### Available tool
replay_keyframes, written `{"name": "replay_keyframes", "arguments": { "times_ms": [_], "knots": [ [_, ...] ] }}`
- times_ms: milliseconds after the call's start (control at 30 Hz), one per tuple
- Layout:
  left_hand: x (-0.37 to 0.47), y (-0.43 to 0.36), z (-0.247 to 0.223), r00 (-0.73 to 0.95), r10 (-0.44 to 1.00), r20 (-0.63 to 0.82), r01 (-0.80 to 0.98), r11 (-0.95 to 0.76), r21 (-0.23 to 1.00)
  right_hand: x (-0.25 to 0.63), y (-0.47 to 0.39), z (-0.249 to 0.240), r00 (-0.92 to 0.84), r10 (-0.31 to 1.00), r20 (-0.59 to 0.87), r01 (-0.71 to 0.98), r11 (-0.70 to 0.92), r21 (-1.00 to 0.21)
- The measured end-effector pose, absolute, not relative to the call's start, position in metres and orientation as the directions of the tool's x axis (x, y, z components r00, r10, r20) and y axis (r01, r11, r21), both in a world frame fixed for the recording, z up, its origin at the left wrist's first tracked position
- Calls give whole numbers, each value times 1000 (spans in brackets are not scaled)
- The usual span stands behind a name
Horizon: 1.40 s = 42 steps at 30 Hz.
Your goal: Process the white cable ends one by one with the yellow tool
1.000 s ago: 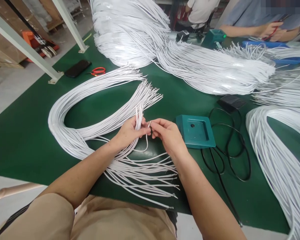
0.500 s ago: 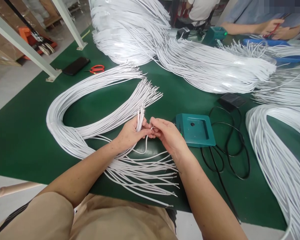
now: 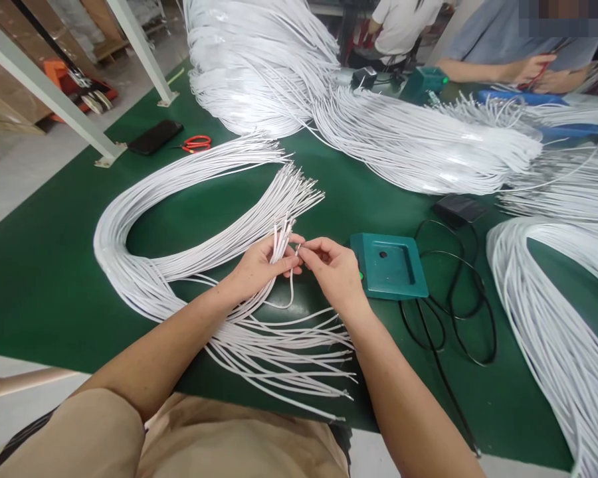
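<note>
Green bench (image 3: 34,292) spans most of view. Big white wire pile (image 3: 259,66) sits on its far side. Looped wire bundle (image 3: 114,232) lies mid-bench, L of ctr, partly under L forearm (image 3: 169,352), ends fanned out to R. Teal box (image 3: 413,284) just R of R hand (image 3: 299,247). L hand (image 3: 285,255) wrapped round a small wire bunch (image 3: 280,244), tips up; R hand's thumb & fingers pinched on tip of single wire (image 3: 292,289), right by L fingertips.
</note>
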State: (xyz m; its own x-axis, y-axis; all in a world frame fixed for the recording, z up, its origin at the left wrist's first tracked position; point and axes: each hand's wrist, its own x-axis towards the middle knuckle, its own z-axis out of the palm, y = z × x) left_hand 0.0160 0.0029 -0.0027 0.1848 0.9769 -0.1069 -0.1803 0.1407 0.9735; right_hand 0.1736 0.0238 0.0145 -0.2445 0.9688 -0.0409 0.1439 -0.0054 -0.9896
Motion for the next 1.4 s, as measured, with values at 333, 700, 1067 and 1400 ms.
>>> {"name": "replay_keyframes", "arguments": {
  "times_ms": [333,700,1067,1400],
  "knots": [
    [12,11,-6,76,938,-340,-271,347,898,184,29,16,-542,773,330,793,600,-103],
    [18,16,-11,11,973,-230,42,230,972,197,34,21,-543,825,158,837,547,18],
    [20,19,-24,2,988,-153,214,149,965,200,42,18,-602,786,137,797,603,38],
    [15,21,-25,33,978,-207,147,200,969,221,40,7,-262,896,359,959,284,-8]
  ]
}}
